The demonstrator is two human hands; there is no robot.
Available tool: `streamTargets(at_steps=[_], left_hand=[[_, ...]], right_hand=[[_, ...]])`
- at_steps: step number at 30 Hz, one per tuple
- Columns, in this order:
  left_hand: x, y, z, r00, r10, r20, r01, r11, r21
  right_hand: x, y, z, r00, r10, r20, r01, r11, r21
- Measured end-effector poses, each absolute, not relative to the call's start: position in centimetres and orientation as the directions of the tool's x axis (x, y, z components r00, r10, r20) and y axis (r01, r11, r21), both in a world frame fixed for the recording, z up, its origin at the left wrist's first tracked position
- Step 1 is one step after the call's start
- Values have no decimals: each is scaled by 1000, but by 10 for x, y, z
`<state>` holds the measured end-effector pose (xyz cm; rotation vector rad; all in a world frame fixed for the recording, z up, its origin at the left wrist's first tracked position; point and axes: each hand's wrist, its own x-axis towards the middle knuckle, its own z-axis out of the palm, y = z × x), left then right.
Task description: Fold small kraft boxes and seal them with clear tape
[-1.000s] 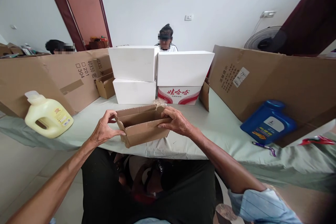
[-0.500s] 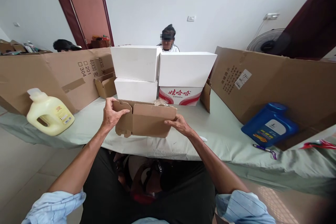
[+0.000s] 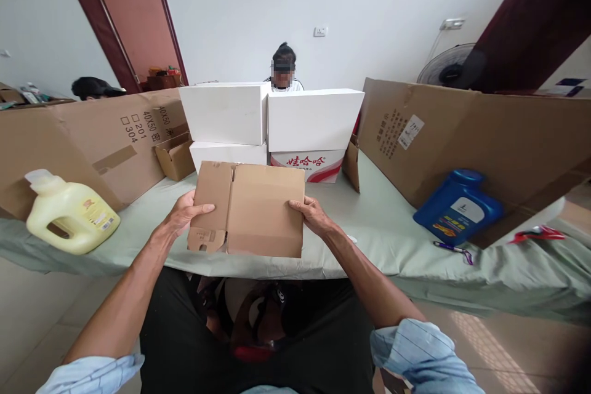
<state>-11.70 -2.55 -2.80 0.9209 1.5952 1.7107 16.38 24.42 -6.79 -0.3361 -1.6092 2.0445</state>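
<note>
A small brown cardboard box (image 3: pixel 258 209) is held up over the near edge of the table, a flat side turned toward me and a side flap spread out to its left. My left hand (image 3: pixel 182 217) grips that left flap, thumb on the front. My right hand (image 3: pixel 310 214) grips the box's right edge, thumb on the front and fingers behind it. The box's inside is hidden.
The table (image 3: pixel 369 228) has a pale green cloth. A yellow jug (image 3: pixel 69 214) lies at left, a blue jug (image 3: pixel 457 209) and a pen (image 3: pixel 452 249) at right. White boxes (image 3: pixel 272 117) are stacked behind, brown cardboard walls (image 3: pixel 462 141) on both sides. A person sits behind the stack.
The box has been lifted off the table and tipped up, so its open top no longer shows and a flat side faces me. Both hands moved with it.
</note>
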Motion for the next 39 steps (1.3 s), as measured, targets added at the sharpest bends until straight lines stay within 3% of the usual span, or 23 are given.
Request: streamTargets(at_steps=[10, 13, 18, 25, 28, 31, 33, 35, 37, 39], left_hand=[[-108, -27, -37, -692, 709, 133, 43, -144, 989], [-104, -24, -29, -682, 718, 137, 50, -141, 989], [-89, -24, -20, -626, 774, 99, 59, -80, 995], [-63, -26, -27, -657, 688, 308, 497, 89, 863], [-52, -28, -27, -638, 674, 372, 608, 144, 781], [-41, -32, -28, -601, 633, 487, 687, 98, 720], [-34, -36, -32, -643, 508, 574, 673, 16, 740], [-24, -38, -38, -744, 364, 561, 570, -94, 816], [-12, -37, -44, -807, 406, 430, 391, -180, 903], [1, -33, -48, -773, 562, 295, 222, -197, 955]], right_hand=[[196, 230, -79, -919, 391, 52, -91, -82, -992], [204, 228, -84, -922, 386, 40, -69, -62, -996], [212, 230, -88, -908, 414, 66, -141, -154, -978], [216, 236, -103, -869, 494, 23, -173, -260, -950], [219, 238, -109, -857, 515, 6, -179, -287, -941], [222, 239, -113, -851, 526, -1, -189, -308, -933], [224, 239, -114, -843, 538, 4, -210, -322, -923], [224, 238, -116, -832, 555, 11, -237, -336, -912], [224, 235, -119, -822, 569, 18, -258, -345, -902], [222, 231, -122, -819, 573, 28, -273, -348, -897]])
